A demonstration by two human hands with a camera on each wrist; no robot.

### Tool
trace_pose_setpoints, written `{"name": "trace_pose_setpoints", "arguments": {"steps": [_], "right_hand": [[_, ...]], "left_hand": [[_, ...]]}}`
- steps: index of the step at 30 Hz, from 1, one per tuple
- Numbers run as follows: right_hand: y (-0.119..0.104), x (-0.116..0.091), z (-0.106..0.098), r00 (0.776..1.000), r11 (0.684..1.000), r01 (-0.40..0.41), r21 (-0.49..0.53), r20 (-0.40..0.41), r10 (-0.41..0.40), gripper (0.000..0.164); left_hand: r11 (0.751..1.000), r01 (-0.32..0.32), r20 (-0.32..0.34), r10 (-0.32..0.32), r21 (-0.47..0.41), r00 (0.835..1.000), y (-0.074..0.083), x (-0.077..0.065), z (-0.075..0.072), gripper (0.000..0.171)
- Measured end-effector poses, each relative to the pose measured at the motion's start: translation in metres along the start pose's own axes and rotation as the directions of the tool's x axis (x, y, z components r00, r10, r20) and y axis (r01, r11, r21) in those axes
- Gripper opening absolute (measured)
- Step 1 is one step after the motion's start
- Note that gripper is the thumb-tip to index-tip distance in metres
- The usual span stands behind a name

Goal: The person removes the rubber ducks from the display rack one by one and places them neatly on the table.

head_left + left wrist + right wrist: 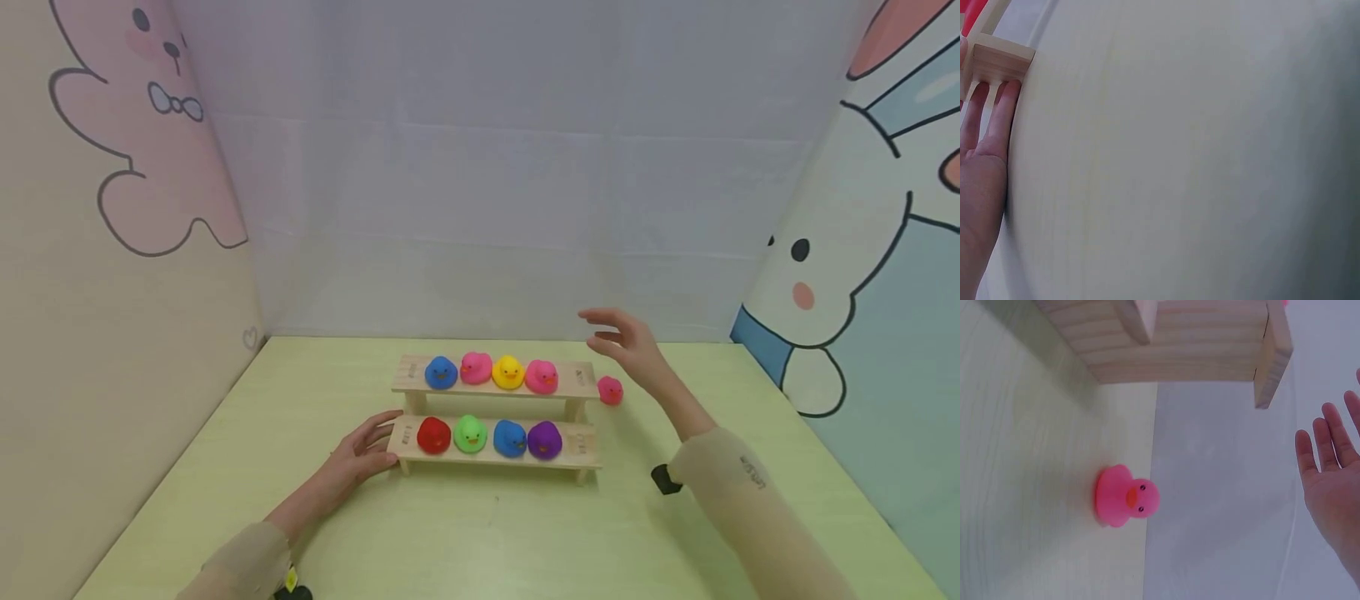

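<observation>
A two-tier wooden stand [420, 459] carries rubber ducks. My left hand [352, 458] is at the left end of its lower tier, thumb at the front corner and fingers round the back; the left wrist view shows fingers against the wood. A red duck [433, 436], a green duck [470, 434], a blue duck [510, 438] and a purple duck [544, 440] line the lower tier. Raised above the table, my right hand [630, 346] holds nothing, its fingers loosely bent. Below it, a pink duck [1119, 496] sits on the table beside the stand's right end.
On the upper tier stand a blue duck [441, 373], a pink duck [476, 367], a yellow duck [508, 372] and another pink duck [542, 377]. The pale table [487, 542] meets a white cloth backdrop [487, 208]. Cartoon-printed walls rise at both sides.
</observation>
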State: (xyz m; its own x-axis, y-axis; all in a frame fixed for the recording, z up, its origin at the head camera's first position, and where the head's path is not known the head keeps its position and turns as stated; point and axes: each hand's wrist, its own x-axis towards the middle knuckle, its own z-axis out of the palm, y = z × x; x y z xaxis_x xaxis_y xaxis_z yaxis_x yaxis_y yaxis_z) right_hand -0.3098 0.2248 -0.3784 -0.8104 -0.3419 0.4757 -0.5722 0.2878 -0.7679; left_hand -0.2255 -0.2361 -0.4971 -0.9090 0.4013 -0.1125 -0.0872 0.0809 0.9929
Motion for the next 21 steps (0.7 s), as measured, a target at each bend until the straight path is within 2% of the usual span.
{"name": "trace_pose_setpoints", "arguments": {"steps": [5,12,21], "right_hand": [[-0.012,0.001,0.016,0.998,0.996,0.016,0.083,0.056,-0.021,0.041],[-0.021,-0.004,0.034,0.989,0.982,-0.049,0.181,0.149,0.021,0.046],[-0.016,-0.009,0.045,0.973,0.974,-0.103,0.202,0.224,0.056,0.045]], "left_hand": [[1.0,-0.002,-0.005,0.002,0.001,1.0,0.0,-0.001,0.001,0.065],[1.0,-0.013,0.004,0.013,-0.005,1.0,0.0,0.0,0.0,0.065],[1.0,-0.022,0.003,0.022,-0.016,1.0,-0.001,-0.001,-0.001,0.065]]}}
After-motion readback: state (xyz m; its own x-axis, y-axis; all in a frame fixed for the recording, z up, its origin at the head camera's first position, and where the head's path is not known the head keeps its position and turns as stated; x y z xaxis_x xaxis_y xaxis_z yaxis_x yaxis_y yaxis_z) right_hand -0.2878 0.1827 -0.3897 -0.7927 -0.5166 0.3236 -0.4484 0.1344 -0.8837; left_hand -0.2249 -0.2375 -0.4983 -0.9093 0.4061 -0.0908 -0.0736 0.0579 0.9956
